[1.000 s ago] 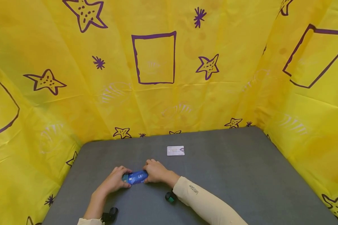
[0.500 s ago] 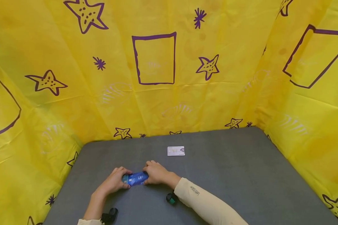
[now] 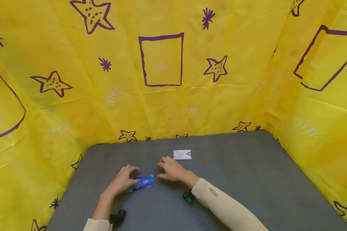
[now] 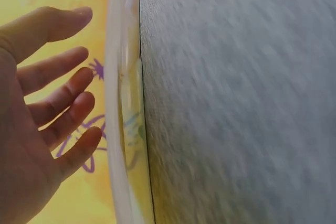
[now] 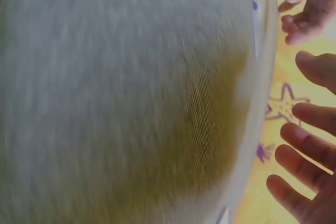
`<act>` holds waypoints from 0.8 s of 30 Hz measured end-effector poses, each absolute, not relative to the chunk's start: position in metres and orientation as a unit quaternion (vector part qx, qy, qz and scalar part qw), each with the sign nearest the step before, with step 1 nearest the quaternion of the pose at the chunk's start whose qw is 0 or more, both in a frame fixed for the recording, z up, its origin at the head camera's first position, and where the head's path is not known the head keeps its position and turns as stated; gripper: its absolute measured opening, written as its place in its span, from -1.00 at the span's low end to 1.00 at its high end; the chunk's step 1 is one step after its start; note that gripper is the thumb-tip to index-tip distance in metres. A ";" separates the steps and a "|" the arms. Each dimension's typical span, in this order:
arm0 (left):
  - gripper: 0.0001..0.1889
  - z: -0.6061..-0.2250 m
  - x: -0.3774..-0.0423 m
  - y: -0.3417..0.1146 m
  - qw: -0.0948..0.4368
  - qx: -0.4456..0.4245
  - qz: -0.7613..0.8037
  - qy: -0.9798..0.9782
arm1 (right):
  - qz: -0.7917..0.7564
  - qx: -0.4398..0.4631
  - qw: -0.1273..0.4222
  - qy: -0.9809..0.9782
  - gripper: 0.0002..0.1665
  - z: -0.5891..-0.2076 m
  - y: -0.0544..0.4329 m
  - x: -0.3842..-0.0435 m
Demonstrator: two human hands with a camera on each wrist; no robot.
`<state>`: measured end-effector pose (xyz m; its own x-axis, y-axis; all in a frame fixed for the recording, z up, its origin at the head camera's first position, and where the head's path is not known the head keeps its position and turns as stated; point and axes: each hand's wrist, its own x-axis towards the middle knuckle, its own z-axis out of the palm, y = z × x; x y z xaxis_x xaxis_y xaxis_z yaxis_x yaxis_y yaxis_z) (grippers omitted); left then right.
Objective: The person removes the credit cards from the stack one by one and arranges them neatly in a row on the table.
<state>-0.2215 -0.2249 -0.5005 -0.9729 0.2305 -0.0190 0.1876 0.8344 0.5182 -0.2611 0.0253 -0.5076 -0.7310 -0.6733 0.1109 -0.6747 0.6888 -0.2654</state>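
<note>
A blue card marked VIP (image 3: 146,182) lies on the grey table, overlapping a teal card (image 3: 129,190) at its left end. My left hand (image 3: 122,182) is over that end and partly hides the teal card. Its fingers and thumb are spread apart with nothing between them, as the hand (image 4: 42,108) in the left wrist view also shows. To the right of the blue card, my right hand (image 3: 173,170) hovers with loosely spread fingers and holds nothing. A white card (image 3: 182,154) with a dark print at one end lies just beyond the right hand.
The grey table (image 3: 234,179) is enclosed by yellow cloth walls (image 3: 162,106) with purple star drawings at the back and both sides. A black wrist device (image 3: 118,217) is at the left forearm, and another black device (image 3: 188,196) is at the right.
Both hands have let go of the blue and teal cards. My right hand has moved right and away toward the white card; the left hand's fingers have opened. The cards lie on the table.
</note>
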 end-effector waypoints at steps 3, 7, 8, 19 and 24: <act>-0.57 -0.500 -0.226 -0.219 0.037 0.110 0.267 0.957 | 0.146 0.365 0.015 -0.920 -0.48 -0.504 0.034 -0.265; -0.56 -0.498 -0.233 -0.211 0.031 0.113 0.274 0.955 | 0.165 0.359 0.019 -0.918 -0.48 -0.499 0.048 -0.271; -0.56 -0.498 -0.234 -0.209 0.030 0.112 0.276 0.954 | 0.173 0.358 0.019 -0.917 -0.49 -0.498 0.051 -0.272; -0.56 -0.494 -0.250 -0.176 -0.017 0.102 0.300 0.948 | 0.186 0.328 0.021 -0.926 -0.51 -0.495 0.086 -0.287; -0.54 -0.493 -0.256 -0.165 -0.017 0.110 0.318 0.942 | 0.201 0.315 0.022 -0.927 -0.52 -0.492 0.095 -0.293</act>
